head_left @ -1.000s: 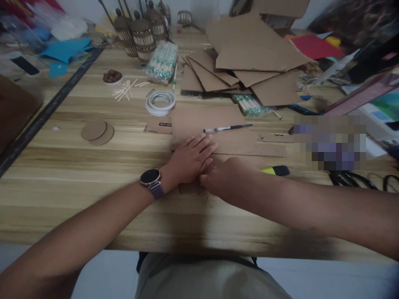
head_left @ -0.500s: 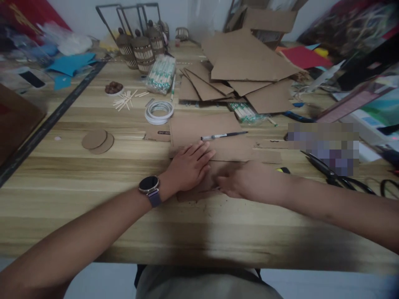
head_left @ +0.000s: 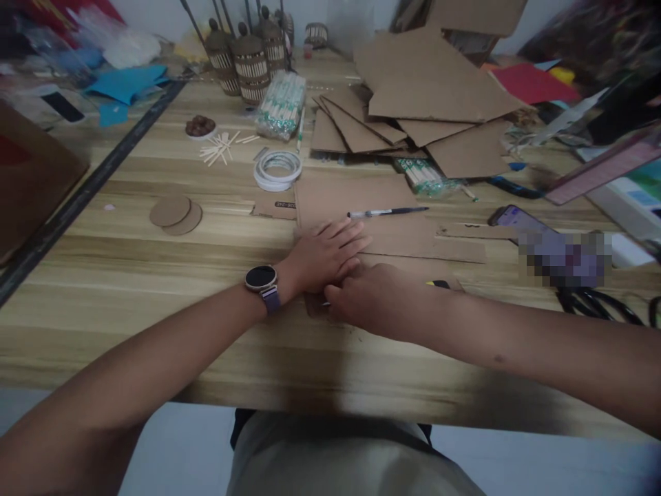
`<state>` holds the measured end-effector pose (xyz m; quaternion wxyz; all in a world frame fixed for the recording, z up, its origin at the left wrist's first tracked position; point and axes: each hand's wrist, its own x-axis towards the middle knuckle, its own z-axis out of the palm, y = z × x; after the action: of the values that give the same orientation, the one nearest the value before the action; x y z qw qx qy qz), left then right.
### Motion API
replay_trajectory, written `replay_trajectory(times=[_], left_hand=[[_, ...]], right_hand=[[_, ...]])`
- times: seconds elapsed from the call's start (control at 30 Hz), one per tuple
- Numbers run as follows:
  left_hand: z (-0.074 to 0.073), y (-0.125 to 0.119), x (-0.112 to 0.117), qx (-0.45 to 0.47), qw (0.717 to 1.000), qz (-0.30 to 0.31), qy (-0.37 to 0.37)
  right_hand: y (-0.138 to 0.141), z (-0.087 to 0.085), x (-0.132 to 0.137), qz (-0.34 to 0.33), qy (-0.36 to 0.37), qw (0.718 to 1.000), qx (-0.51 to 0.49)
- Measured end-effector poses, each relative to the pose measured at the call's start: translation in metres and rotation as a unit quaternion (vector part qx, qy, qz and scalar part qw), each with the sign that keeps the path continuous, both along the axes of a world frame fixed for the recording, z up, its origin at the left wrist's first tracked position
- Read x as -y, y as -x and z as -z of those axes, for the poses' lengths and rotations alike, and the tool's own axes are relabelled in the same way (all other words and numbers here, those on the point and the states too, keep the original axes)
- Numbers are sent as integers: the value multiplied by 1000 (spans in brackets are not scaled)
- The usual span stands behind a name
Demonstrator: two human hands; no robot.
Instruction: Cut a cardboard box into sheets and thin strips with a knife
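My left hand (head_left: 328, 256), with a watch (head_left: 261, 278) on its wrist, lies flat with fingers spread on a brown cardboard sheet (head_left: 330, 196). Close beside it, my right hand (head_left: 364, 300) is closed around a utility knife (head_left: 438, 284). The knife's yellow-and-black end shows behind the wrist, and a small pale tip pokes out by the fingers. Both hands partly cover the cardboard's near part (head_left: 313, 305). A pen (head_left: 387, 212) rests on the sheet beyond my fingers. A long cardboard strip (head_left: 454, 250) sticks out to the right.
Two cardboard discs (head_left: 173, 212) lie at left. White tape rolls (head_left: 277, 171), wooden sticks (head_left: 221, 148) and a bowl of brown balls (head_left: 200, 127) are farther back. Cardboard offcuts (head_left: 438, 83) pile up behind. A phone (head_left: 527, 222) and black scissors (head_left: 593, 303) lie at right.
My right hand has slid left with the knife, closer to my left hand. My left hand stays on the cardboard. The whole view has shifted slightly.
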<state>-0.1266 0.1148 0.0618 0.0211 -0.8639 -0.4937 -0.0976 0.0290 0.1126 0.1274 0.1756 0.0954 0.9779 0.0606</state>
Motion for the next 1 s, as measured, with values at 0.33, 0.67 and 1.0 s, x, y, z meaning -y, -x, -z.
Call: replay_trajectory(times=[0.33,0.67,1.0], left_hand=[[-2,-2,-1,-5,1000,-4,-7],[-4,-2,-1,3,999,-4,31],[-9,-2,2,11,999,-1,35]], right_hand=[[2,-8,0,6,0,999,31],[21,-27,12,30,2,994,101],[19,-32,4,35,28,993,107]])
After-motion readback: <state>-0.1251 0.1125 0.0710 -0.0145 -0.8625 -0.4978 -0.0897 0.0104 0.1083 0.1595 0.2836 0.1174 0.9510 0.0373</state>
